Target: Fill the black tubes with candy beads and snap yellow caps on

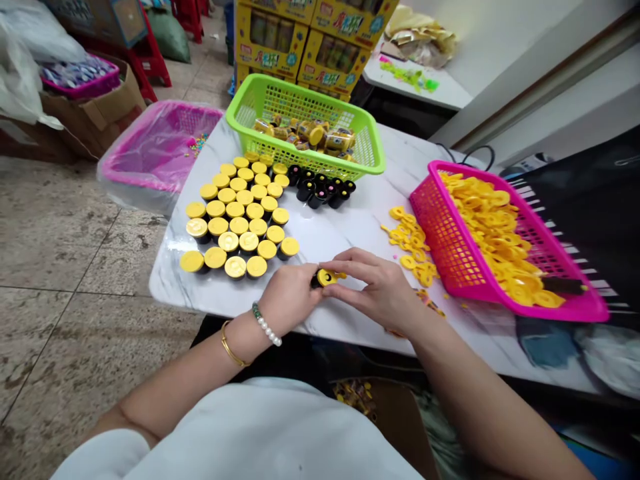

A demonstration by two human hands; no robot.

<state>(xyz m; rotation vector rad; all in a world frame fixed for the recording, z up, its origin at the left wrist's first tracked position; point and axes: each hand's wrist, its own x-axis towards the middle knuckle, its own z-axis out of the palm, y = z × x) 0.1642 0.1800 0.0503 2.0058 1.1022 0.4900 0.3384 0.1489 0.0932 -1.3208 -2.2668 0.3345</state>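
Near the table's front edge, my left hand [291,293] is closed around a small black cup [315,281], mostly hidden by the fingers. My right hand [384,285] pinches a yellow plastic ring piece [327,277] against the cup's top. Left of the hands stand several black cups with round yellow lids [235,209], upright in loose rows. Behind them sits a cluster of open black cups [320,190] with small coloured bits inside. Loose yellow ring pieces [413,243] lie to the right of my right hand.
A pink basket [453,250] full of yellow pieces stands at the right. At the back is a green basket [305,95] holding small yellow-capped containers. A plastic-lined pink basket [150,150] is beyond the table's left edge. Printed yellow boxes [280,50] are stacked behind.
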